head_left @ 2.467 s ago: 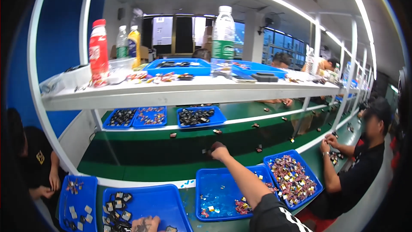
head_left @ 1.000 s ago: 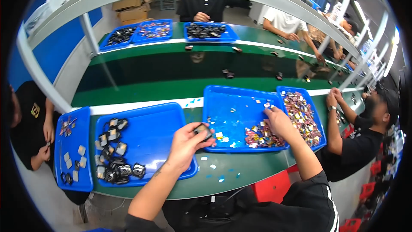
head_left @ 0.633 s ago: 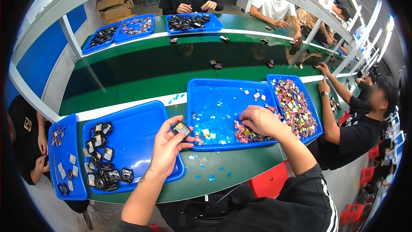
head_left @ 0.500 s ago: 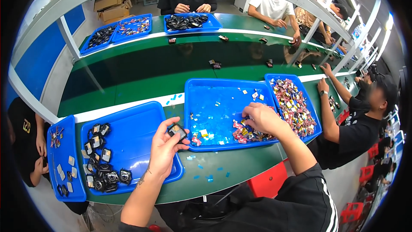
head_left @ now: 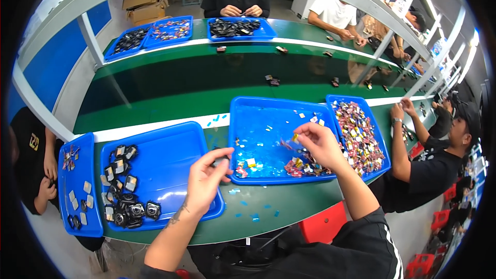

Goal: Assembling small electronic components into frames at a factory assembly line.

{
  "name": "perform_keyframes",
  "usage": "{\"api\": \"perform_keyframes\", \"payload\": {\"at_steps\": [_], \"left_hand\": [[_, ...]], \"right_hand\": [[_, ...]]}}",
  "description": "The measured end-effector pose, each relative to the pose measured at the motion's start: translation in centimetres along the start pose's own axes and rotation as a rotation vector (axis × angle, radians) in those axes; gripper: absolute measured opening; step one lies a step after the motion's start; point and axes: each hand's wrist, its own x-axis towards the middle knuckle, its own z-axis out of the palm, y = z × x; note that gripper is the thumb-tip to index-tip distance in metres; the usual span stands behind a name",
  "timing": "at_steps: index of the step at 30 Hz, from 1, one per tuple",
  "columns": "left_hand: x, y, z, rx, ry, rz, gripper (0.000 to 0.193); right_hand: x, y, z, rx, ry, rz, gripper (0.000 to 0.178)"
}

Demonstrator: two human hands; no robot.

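Observation:
My left hand [head_left: 204,180] is closed round a small black watch case [head_left: 219,161], held above the gap between two blue trays; its fingers hide much of the case. Over the middle blue tray [head_left: 263,124], my right hand [head_left: 321,147] pinches a tiny part with a yellow end [head_left: 295,138]. Below that hand, a loose pile of small pink, yellow and white parts [head_left: 297,167] lies in the tray. Similar black watch cases [head_left: 129,213], some with pale square faces, fill the left side of the large blue tray [head_left: 170,157] nearer my left arm.
A blue tray heaped with small parts [head_left: 361,137] adjoins the middle one. At far left, a narrow blue tray [head_left: 75,175] holds pale square pieces. Blue film scraps [head_left: 256,218] dot the green bench. A dark belt [head_left: 191,82] runs beyond; co-workers sit across and at both sides.
My right hand has risen from the pile, a small part between its fingertips. My left hand has turned, covering more of the watch case. The co-worker at right has raised both hands.

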Motion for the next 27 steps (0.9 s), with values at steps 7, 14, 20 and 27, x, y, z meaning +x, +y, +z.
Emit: {"api": "perform_keyframes", "payload": {"at_steps": [7, 14, 20, 27], "left_hand": [[-0.8, 0.3, 1.7, 0.808, 0.146, 0.846, 0.033], [-0.7, 0.4, 1.2, 0.979, 0.133, 0.967, 0.032], [-1.1, 0.2, 1.3, 0.586, 0.119, 0.578, 0.015], [-1.3, 0.5, 1.2, 0.455, 0.093, 0.416, 0.011]], "right_hand": [[-1.3, -6.6, 4.1, 0.667, -0.203, 0.238, 0.011], [-1.4, -6.3, 7.8, 0.848, -0.353, 0.328, 0.009], [-1.8, -7.4, 8.1, 0.495, -0.178, -0.050, 0.018], [-1.5, -7.9, 8.5, 0.429, -0.155, -0.096, 0.012]]}}
